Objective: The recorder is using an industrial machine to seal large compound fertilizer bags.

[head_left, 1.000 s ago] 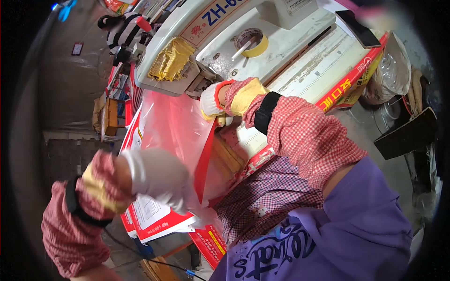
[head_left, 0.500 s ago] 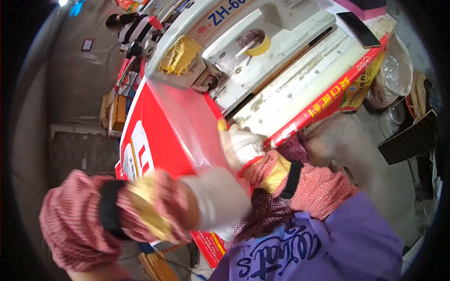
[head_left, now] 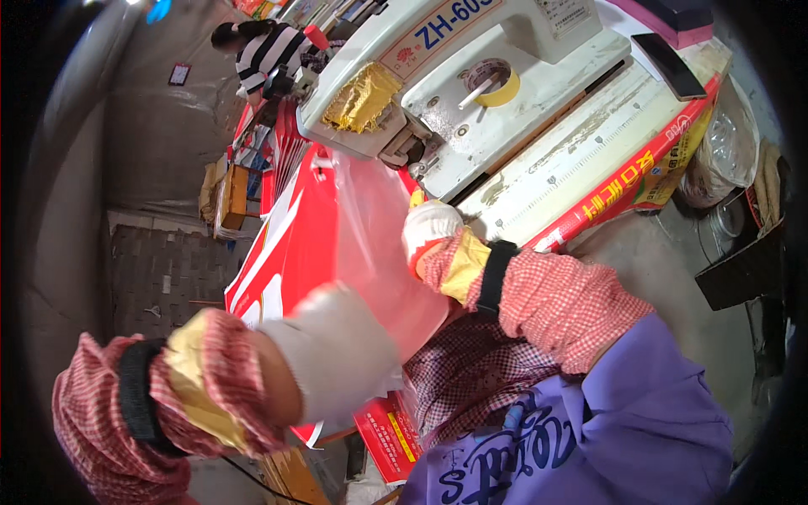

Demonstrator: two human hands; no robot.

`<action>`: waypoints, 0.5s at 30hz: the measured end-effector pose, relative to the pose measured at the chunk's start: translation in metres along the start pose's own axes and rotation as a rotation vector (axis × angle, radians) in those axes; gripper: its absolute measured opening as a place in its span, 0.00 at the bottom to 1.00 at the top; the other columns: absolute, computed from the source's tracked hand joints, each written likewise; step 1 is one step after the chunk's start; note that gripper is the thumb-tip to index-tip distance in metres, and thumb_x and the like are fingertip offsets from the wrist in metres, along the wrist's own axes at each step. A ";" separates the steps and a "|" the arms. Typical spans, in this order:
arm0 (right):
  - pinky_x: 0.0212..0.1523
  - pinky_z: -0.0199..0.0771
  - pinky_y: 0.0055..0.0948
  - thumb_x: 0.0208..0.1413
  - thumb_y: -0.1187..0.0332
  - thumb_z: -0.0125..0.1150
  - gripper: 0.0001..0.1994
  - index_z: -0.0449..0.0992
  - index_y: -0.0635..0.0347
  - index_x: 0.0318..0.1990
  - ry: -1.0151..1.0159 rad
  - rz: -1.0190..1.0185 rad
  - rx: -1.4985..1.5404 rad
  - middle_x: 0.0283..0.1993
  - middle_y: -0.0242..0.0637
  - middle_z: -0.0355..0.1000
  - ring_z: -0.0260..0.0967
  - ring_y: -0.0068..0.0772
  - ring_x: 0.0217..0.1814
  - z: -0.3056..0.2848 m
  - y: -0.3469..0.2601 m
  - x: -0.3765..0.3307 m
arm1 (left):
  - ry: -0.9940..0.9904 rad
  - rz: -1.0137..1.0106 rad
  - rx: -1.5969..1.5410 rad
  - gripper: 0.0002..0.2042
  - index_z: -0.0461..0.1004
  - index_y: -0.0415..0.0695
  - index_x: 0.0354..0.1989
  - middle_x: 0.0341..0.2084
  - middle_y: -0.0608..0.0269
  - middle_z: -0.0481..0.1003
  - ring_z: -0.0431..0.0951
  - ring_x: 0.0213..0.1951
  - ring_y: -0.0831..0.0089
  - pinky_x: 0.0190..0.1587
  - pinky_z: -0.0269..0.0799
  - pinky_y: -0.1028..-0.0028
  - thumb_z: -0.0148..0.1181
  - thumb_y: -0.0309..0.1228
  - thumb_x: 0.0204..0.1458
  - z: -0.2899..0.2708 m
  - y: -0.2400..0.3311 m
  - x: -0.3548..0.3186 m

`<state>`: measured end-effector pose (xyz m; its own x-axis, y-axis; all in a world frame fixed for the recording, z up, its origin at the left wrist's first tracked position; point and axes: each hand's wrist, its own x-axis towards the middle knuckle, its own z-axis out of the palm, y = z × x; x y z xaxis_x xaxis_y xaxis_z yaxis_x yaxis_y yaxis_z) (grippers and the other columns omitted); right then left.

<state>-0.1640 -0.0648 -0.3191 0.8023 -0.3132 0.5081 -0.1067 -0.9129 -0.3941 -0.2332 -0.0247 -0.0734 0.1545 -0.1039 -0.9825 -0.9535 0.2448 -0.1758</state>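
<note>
Left hand [head_left: 332, 353], gloved in white with a checked sleeve cover, at 7 o'clock: fingers clamped on the near edge of the red bag [head_left: 295, 244], a glossy sheet with white panels and a clear film face. The red bag runs from 7 o'clock up toward 12 o'clock, its far end lying at the head of the sewing machine [head_left: 471, 93]. Right hand [head_left: 429, 231], also gloved, at centre: fingers together, pressing the bag's right edge just beside the machine's foot; whether they pinch or only press cannot be told. Sewing machine, off-white, at 12 to 1 o'clock, with a yellow tape roll [head_left: 498, 84] on its top. Table [head_left: 589, 160], pale and worn, at 2 o'clock, a dark phone [head_left: 669, 66] lying on it. Step in hand, by judgement: feeding the bag edge to the needle. The next move seems to call for both hands keeping the edge straight and taut.
</note>
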 end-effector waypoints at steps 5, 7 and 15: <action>0.25 0.68 0.33 0.44 0.68 0.51 0.09 0.75 0.63 0.29 -0.056 0.007 0.019 0.19 0.39 0.68 0.67 0.37 0.23 0.017 -0.004 0.004 | -0.049 0.246 -0.043 0.04 0.77 0.47 0.23 0.21 0.61 0.75 0.77 0.25 0.65 0.25 0.71 0.70 0.57 0.30 0.39 0.000 0.029 0.021; 0.26 0.68 0.33 0.45 0.68 0.51 0.09 0.75 0.63 0.30 -0.070 -0.008 0.034 0.20 0.39 0.68 0.67 0.36 0.24 0.014 -0.002 0.012 | 0.172 0.258 -0.176 0.06 0.78 0.46 0.24 0.24 0.58 0.76 0.77 0.27 0.63 0.27 0.72 0.68 0.57 0.30 0.38 -0.002 0.034 0.048; 0.30 0.69 0.32 0.47 0.68 0.52 0.08 0.75 0.60 0.31 -0.126 -0.050 0.005 0.23 0.37 0.70 0.68 0.34 0.27 0.023 -0.004 0.015 | 0.162 -0.255 0.135 0.16 0.77 0.47 0.18 0.15 0.62 0.73 0.75 0.24 0.63 0.37 0.70 0.63 0.60 0.49 0.37 -0.039 -0.056 0.038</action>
<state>-0.1383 -0.0600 -0.3274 0.8738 -0.2318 0.4274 -0.0622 -0.9251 -0.3747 -0.1837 -0.0805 -0.0985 0.3297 -0.3279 -0.8853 -0.8450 0.3157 -0.4317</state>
